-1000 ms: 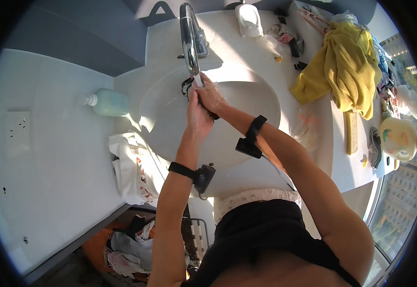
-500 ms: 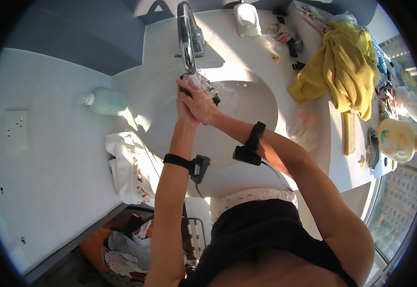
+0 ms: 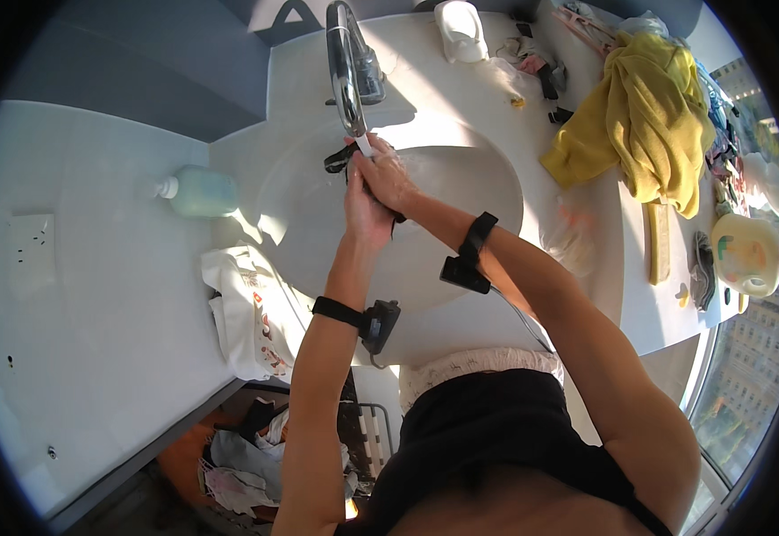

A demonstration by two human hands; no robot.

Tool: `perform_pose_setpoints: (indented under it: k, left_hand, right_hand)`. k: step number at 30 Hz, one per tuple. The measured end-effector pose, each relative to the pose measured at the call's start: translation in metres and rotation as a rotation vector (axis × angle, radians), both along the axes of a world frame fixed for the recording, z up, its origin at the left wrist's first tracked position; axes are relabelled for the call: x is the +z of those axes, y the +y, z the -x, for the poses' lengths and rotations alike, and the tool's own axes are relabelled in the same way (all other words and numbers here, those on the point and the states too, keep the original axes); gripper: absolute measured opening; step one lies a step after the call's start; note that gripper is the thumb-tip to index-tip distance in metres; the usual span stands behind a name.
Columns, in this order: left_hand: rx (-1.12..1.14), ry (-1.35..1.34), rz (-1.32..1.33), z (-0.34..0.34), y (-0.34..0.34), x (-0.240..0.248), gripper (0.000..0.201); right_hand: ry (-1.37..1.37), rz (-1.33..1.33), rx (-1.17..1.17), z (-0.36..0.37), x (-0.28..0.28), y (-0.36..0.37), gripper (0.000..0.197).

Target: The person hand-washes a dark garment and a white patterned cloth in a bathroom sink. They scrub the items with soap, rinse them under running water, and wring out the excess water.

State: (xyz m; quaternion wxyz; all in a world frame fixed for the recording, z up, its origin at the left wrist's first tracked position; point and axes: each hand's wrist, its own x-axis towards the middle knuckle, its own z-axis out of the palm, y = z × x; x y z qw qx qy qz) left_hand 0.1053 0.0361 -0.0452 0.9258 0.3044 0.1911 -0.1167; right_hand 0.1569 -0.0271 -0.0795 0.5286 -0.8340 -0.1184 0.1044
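Both hands are pressed together under the running tap [image 3: 345,85], around a wet black cloth item [image 3: 337,162]. My left hand [image 3: 367,214] lies underneath, its fingers closed about the cloth. Over it comes my right hand [image 3: 391,179], with bent fingers gripping the bunched cloth from above. A dark end of the cloth sticks out to the left, and a small dark piece hangs near the right wrist. The palms hide the rest, so its exact kind cannot be told. Water falls on the fingers above the white oval basin [image 3: 483,201].
Left of the basin are a pale green bottle [image 3: 202,191] and white printed cloth [image 3: 245,308]. A yellow garment [image 3: 657,116], a bar-shaped block [image 3: 659,243] and a cream jug [image 3: 745,255] sit to the right. Below the counter is a basket of clothes [image 3: 246,460].
My hands have shifted slightly right and squeezed closer together over the black cloth. The cloth is more bunched, with its loose end now pointing left; less splash shows.
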Motion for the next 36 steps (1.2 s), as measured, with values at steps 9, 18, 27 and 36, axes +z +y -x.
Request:
perform_pose_setpoints:
  k: [9,18,27,36]
  left_hand:
    - [0.028,-0.046,0.077,-0.008,0.019,-0.016,0.047]
    - [-0.013,-0.109,0.125,-0.001,0.029,0.007,0.069]
    - [0.037,-0.388,-0.752,-0.005,0.021,-0.011,0.044]
    - [0.165,-0.088,-0.994,-0.022,-0.001,0.005,0.026]
  right_hand:
    - [0.064,0.010,0.049,0.013,0.026,0.000,0.050]
    - [0.931,-1.128,-0.147,0.002,0.029,-0.049,0.061]
    - [0.352,-0.722,-0.151,0.001,0.006,-0.034,0.060]
    - [0.264,-0.424,-0.260,0.005,0.027,-0.017,0.047]
